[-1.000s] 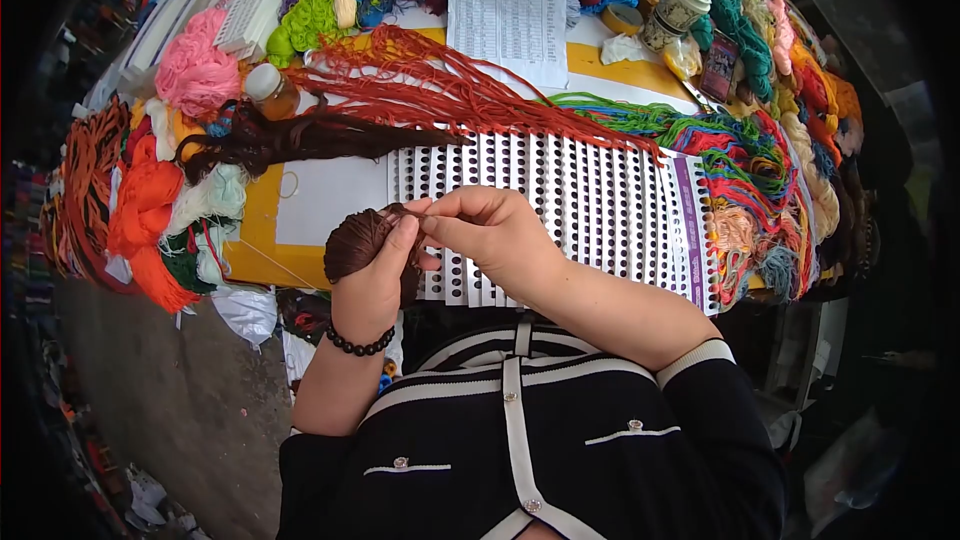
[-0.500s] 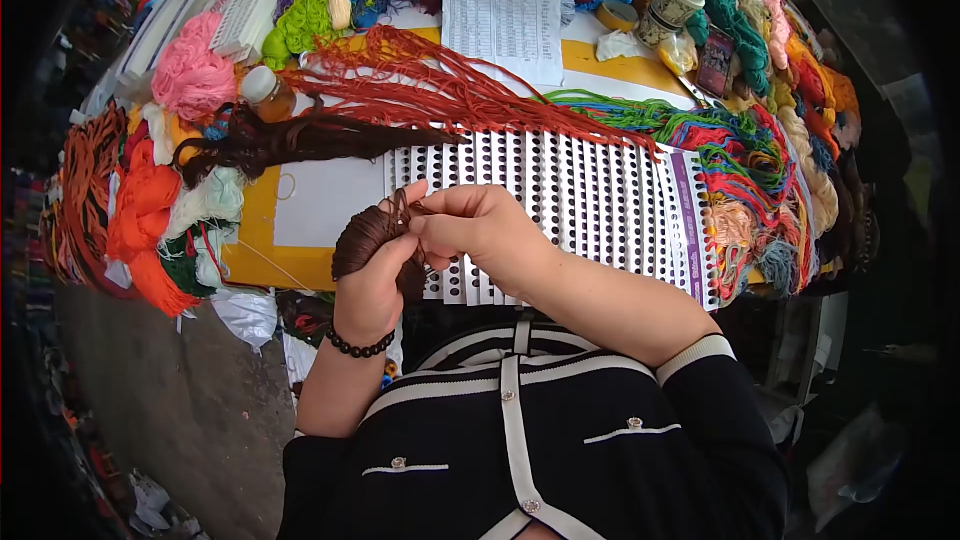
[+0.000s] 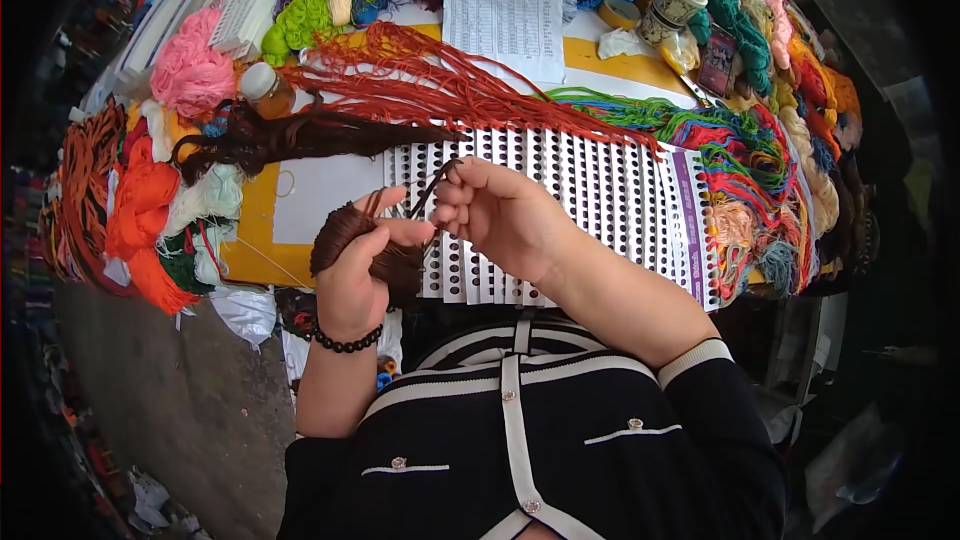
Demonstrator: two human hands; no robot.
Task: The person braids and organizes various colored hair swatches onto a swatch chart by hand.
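My left hand [image 3: 358,275] is wrapped round a skein of brown thread [image 3: 342,236], its loose end hanging below the fingers. Pinched in my right hand [image 3: 500,215] is a dark strand of the same thread, drawn up and to the right from the skein. Both hands hover over the near edge of white cards with rows of punched black holes [image 3: 570,210]. Just beyond them lies a bundle of dark brown thread [image 3: 300,137], its tip touching the cards.
Red cords [image 3: 420,75] stretch behind the cards, with multicoloured threads [image 3: 745,155] on the right. A printed sheet [image 3: 502,10], a patterned cup [image 3: 676,5] and a lidded jar [image 3: 266,90] stand or lie farther back. Pink yarn [image 3: 194,65] and orange yarn [image 3: 142,205] are piled left.
My right hand has moved up and right, pulling a strand out from the skein. My left hand has shifted slightly left and down with the skein.
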